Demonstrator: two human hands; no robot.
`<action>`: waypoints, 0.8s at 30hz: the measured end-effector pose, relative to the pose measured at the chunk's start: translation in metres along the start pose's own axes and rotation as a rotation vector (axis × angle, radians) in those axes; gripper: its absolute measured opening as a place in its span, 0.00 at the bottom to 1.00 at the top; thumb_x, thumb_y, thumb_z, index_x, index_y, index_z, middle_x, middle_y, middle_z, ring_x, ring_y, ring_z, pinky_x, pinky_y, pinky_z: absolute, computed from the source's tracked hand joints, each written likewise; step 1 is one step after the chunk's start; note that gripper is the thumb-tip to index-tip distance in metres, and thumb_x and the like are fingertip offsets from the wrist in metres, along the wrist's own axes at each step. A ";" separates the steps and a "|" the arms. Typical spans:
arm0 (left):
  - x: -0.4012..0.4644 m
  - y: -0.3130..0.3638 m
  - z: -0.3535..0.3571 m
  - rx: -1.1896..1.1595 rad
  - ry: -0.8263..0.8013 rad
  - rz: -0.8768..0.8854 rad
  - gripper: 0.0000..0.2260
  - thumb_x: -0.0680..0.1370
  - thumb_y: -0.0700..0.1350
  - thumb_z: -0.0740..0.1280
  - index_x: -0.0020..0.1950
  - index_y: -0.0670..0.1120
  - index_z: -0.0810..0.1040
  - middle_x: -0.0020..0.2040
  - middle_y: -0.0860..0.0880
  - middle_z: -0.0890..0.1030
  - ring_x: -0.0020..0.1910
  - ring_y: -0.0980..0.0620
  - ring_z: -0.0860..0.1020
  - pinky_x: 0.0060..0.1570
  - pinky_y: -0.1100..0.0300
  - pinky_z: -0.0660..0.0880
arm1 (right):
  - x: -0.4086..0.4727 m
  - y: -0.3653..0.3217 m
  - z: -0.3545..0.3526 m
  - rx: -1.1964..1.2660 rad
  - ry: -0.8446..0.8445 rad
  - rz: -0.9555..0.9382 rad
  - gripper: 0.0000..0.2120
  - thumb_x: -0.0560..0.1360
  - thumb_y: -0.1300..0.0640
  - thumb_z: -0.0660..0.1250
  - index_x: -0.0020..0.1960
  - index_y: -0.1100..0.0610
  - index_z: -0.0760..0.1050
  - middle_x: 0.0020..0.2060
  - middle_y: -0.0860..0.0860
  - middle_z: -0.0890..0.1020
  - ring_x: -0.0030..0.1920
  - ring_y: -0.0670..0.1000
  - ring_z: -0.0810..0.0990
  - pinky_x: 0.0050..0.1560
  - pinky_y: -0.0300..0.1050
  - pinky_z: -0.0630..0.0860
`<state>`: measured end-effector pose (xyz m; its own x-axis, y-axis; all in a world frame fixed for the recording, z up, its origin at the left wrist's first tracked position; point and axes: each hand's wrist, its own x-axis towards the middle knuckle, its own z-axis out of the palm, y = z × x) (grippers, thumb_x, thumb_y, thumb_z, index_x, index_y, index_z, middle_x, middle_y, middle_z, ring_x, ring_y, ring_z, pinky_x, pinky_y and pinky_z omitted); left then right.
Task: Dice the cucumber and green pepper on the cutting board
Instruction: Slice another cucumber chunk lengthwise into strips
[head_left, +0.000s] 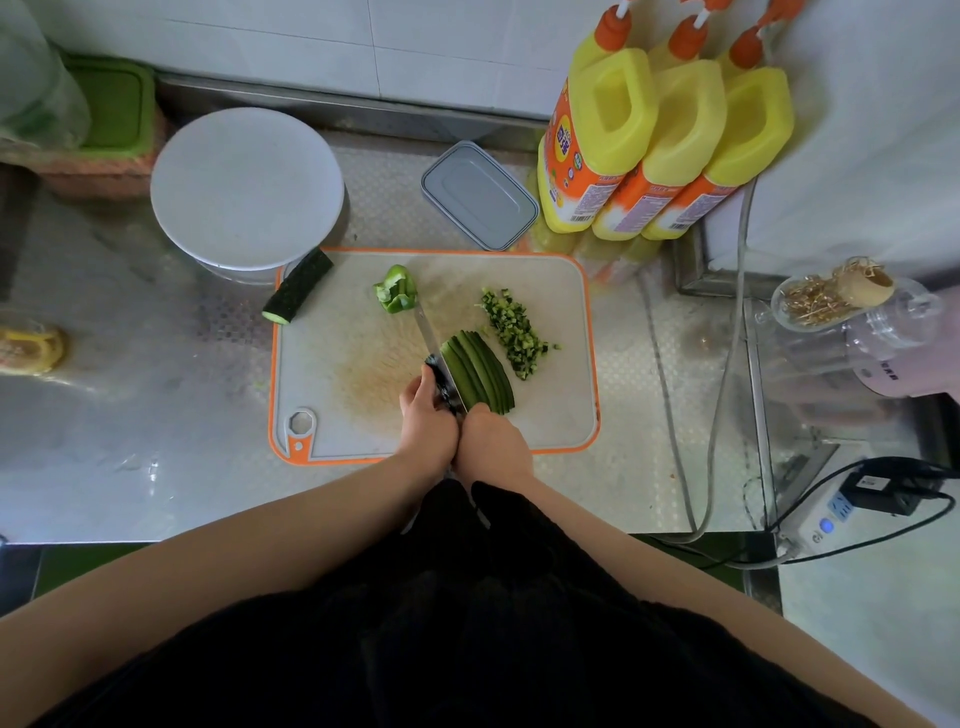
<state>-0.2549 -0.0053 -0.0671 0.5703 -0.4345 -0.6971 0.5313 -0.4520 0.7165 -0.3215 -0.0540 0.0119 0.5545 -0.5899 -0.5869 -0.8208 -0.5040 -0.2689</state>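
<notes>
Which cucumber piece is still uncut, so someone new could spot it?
Find the orange-rimmed cutting board. At its far left corner, below the round white lid, a dark cucumber chunk lies half off the board. It is the only whole piece, unlike the fanned slices and diced pile.

The patterned steel tabletop (156, 374) carries an orange-rimmed cutting board (322, 364) near centre, a white round container (247, 182) far left, a grey lidded box (478, 195) behind the board, three yellow bottles (665, 150) far right, and what may be a blender (883, 343) at right.
</notes>
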 end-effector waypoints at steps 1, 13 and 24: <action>0.005 -0.005 0.000 0.003 0.004 0.005 0.29 0.70 0.39 0.59 0.73 0.44 0.68 0.68 0.42 0.68 0.63 0.44 0.74 0.65 0.45 0.72 | 0.001 0.000 0.002 0.003 -0.001 0.006 0.07 0.80 0.61 0.57 0.54 0.63 0.70 0.52 0.58 0.81 0.52 0.57 0.81 0.49 0.47 0.75; -0.011 0.013 -0.004 0.175 0.110 0.073 0.23 0.79 0.41 0.61 0.73 0.55 0.67 0.66 0.51 0.73 0.58 0.52 0.78 0.60 0.48 0.77 | 0.004 -0.003 0.014 0.034 -0.018 0.043 0.10 0.76 0.61 0.61 0.54 0.58 0.62 0.46 0.57 0.81 0.47 0.61 0.81 0.42 0.50 0.73; -0.009 0.018 -0.005 0.163 0.175 0.120 0.22 0.77 0.37 0.64 0.68 0.56 0.71 0.64 0.49 0.73 0.55 0.49 0.78 0.54 0.48 0.79 | 0.001 0.014 0.005 0.132 0.009 0.036 0.05 0.80 0.57 0.54 0.55 0.57 0.64 0.42 0.56 0.79 0.44 0.59 0.79 0.43 0.51 0.75</action>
<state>-0.2475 -0.0061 -0.0481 0.7300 -0.3578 -0.5823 0.3540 -0.5310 0.7699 -0.3338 -0.0582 0.0034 0.5253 -0.6119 -0.5913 -0.8507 -0.3953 -0.3466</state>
